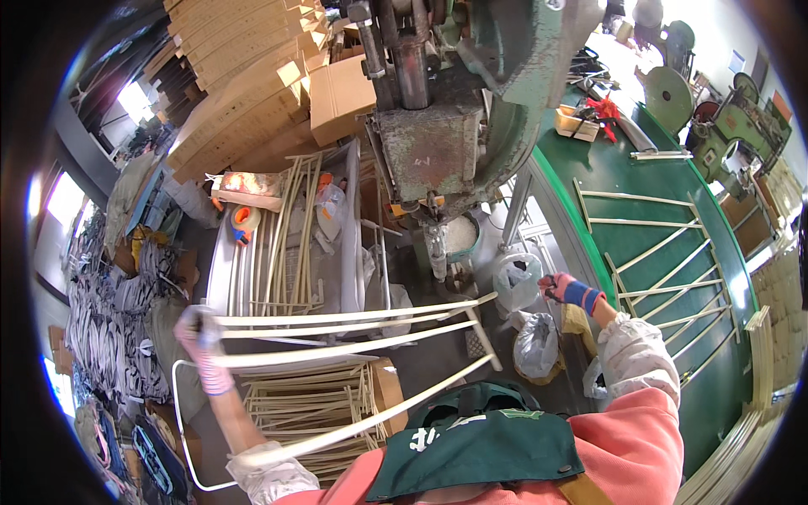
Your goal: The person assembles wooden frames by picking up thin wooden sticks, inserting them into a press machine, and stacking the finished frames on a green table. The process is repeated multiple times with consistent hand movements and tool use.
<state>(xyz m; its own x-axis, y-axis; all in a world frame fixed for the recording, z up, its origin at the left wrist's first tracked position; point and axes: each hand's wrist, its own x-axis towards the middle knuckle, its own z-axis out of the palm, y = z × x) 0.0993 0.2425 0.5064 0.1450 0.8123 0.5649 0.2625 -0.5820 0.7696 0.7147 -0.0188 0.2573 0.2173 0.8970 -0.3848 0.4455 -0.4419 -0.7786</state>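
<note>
My left hand (pixel 200 341), gloved and blurred by motion, grips the left end of a cream tube frame (pixel 353 345). Long bars of this frame stretch to the right, and a short crosspiece (pixel 483 338) joins some of them at the far end. Apart from the frame, my right hand (pixel 566 290) is raised at the near edge of the green table, in a red and blue glove. Its fingers are curled closed, and whatever they may hold is too small to make out. Below the held frame, a cardboard box (pixel 390 389) contains many similar cream pieces (pixel 311 408).
A green metal press (pixel 429 156) stands ahead. Left of it, a grey bin (pixel 349 227) holds long strips and an orange tape roll (pixel 244 220). More slatted frames (pixel 673 278) lie on the green table (pixel 640 177). Bags (pixel 536 345) hang near my right hand.
</note>
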